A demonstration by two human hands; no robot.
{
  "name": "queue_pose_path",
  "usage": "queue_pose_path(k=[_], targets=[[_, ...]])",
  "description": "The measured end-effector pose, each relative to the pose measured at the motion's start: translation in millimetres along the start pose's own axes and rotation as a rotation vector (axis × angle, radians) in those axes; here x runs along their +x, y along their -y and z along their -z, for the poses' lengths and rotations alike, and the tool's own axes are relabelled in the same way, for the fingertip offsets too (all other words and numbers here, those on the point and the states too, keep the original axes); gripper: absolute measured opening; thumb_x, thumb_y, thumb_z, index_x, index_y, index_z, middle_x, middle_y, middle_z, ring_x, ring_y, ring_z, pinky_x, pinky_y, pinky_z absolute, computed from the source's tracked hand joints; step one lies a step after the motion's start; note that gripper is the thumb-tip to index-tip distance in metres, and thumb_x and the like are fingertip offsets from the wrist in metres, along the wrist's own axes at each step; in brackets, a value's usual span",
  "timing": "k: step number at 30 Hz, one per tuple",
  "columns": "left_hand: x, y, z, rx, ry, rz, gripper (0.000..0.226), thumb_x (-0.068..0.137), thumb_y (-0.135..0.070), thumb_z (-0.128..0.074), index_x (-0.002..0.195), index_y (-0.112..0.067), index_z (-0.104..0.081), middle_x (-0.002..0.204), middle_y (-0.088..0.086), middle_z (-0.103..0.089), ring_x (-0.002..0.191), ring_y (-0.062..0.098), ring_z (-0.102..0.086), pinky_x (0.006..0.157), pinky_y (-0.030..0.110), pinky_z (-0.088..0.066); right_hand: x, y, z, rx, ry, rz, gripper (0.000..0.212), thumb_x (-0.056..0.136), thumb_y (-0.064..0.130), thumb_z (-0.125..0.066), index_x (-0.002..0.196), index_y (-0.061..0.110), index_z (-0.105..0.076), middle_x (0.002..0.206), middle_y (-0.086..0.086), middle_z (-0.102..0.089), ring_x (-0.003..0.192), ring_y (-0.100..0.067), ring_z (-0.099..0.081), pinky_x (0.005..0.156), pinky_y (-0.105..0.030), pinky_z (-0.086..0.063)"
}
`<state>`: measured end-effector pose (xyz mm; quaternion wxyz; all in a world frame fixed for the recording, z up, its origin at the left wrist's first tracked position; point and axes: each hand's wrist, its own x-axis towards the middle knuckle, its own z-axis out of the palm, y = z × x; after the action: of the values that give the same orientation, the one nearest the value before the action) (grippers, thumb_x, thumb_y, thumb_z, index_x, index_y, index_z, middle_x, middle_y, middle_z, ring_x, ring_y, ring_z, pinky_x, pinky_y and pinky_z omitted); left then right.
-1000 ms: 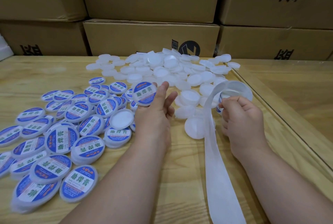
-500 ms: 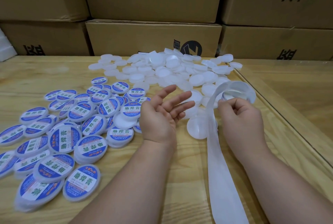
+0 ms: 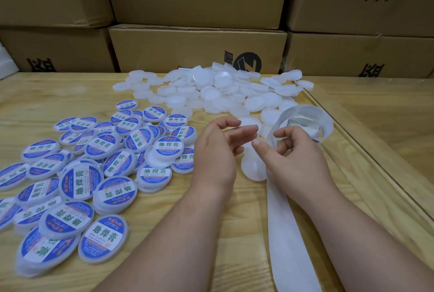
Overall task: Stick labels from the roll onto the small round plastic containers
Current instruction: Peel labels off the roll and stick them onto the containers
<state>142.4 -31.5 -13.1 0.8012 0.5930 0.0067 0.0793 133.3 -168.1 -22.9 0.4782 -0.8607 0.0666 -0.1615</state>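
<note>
The spent backing strip [image 3: 285, 233] ran from the near edge away up under my right hand [image 3: 298, 157], whose curled fingers gripped it just before its loop [image 3: 310, 122]. My left hand [image 3: 216, 150], loosely open and empty, hung just beside, its fingertips nearly touching my right thumb. The next label seemed inside that loop, right of my left hand, with the bare containers [image 3: 223, 94] beyond both, so I judged the left should reach rightward.
</note>
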Motion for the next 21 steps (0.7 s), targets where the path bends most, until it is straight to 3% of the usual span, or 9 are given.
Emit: queue_pose_path(k=[6, 8, 11, 14, 17, 19, 21], targets=[[-6.5, 0.1, -1.5, 0.138, 0.025, -0.079, 0.042, 0.092, -0.002, -0.03, 0.078, -0.024, -0.063, 0.085, 0.0, -0.079, 0.09, 0.011, -0.075, 0.076, 0.035, -0.044, 0.2, -1.7, 2.4, 0.051, 0.033, -0.003, 0.025, 0.07, 0.034, -0.053, 0.094, 0.039, -0.054, 0.073, 0.026, -0.059, 0.057, 0.001, -0.054, 0.058, -0.03, -0.04], [-7.6, -0.3, -2.3, 0.142, 0.006, -0.1, 0.041, 0.089, -0.003, -0.031, 0.077, -0.023, -0.065, 0.082, -0.002, -0.079, 0.088, 0.008, -0.075, 0.074, 0.029, -0.045, 0.2, -1.7, 4.4, 0.123, 0.026, -0.003, 0.022, 0.074, 0.026, -0.053, 0.093, 0.036, -0.059, 0.066, 0.018, -0.062, 0.054, 0.001, -0.054, 0.057, -0.028, -0.04], [-8.4, -0.5, -3.5, 0.132, -0.019, -0.097, 0.044, 0.086, 0.001, -0.035, 0.078, -0.025, -0.069, 0.082, -0.005, -0.079, 0.088, 0.002, -0.073, 0.066, 0.01, -0.046, 0.3, 0.0, 6.5, 0.219, 0.008, -0.007, 0.018, 0.079, 0.016, -0.053, 0.087, 0.028, -0.063, 0.058, 0.011, -0.058, 0.05, -0.003, -0.051, 0.05, -0.02, -0.041], [-10.6, 0.6, -5.3, 0.198, -0.001, -0.137, 0.042, 0.079, -0.005, -0.041, 0.077, -0.033, -0.073, 0.09, -0.012, -0.078, 0.096, -0.005, -0.068, 0.073, 0.006, -0.046, 0.8, 2.2, 7.7, 0.286, 0.001, -0.033, 0.018, 0.072, 0.019, -0.05, 0.084, 0.02, -0.064, 0.058, 0.011, -0.056, 0.052, -0.007, -0.05, 0.049, -0.019, -0.041], [-12.0, 4.5, -7.4, 0.529, 0.051, -0.211, 0.044, 0.072, -0.024, -0.044, 0.105, -0.04, -0.067, 0.118, -0.019, -0.069, 0.119, -0.001, -0.055, 0.098, 0.019, -0.045, 1.0, 1.5, 8.6, 0.317, -0.008, -0.037, 0.028, 0.067, 0.019, -0.047, 0.086, 0.002, -0.058, 0.065, -0.003, -0.051, 0.059, -0.016, -0.044, 0.056, -0.033, -0.037], [-13.1, 8.3, -7.9, 0.866, 0.102, -0.235, 0.059, 0.072, -0.035, -0.044, 0.129, -0.043, -0.054, 0.134, -0.017, -0.055, 0.128, 0.009, -0.04, 0.108, 0.026, -0.034, 0.6, 1.7, 9.3, 0.334, -0.021, -0.046, 0.024, 0.066, 0.018, -0.046, 0.08, -0.001, -0.052, 0.062, -0.003, -0.044, 0.057, -0.016, -0.037, 0.051, -0.029, -0.032], [-15.0, 8.1, -8.3, 1.05, 0.121, -0.199, 0.069, 0.072, -0.043, -0.041, 0.141, -0.043, -0.039, 0.138, -0.011, -0.044, 0.126, 0.016, -0.03, 0.109, 0.033, -0.027, 0.3, 2.4, 9.7, 0.347, -0.029, -0.05, 0.015, 0.067, 0.016, -0.045, 0.071, 0.002, -0.045, 0.056, 0.002, -0.038, 0.053, -0.015, -0.031, 0.043, -0.022, -0.028]])
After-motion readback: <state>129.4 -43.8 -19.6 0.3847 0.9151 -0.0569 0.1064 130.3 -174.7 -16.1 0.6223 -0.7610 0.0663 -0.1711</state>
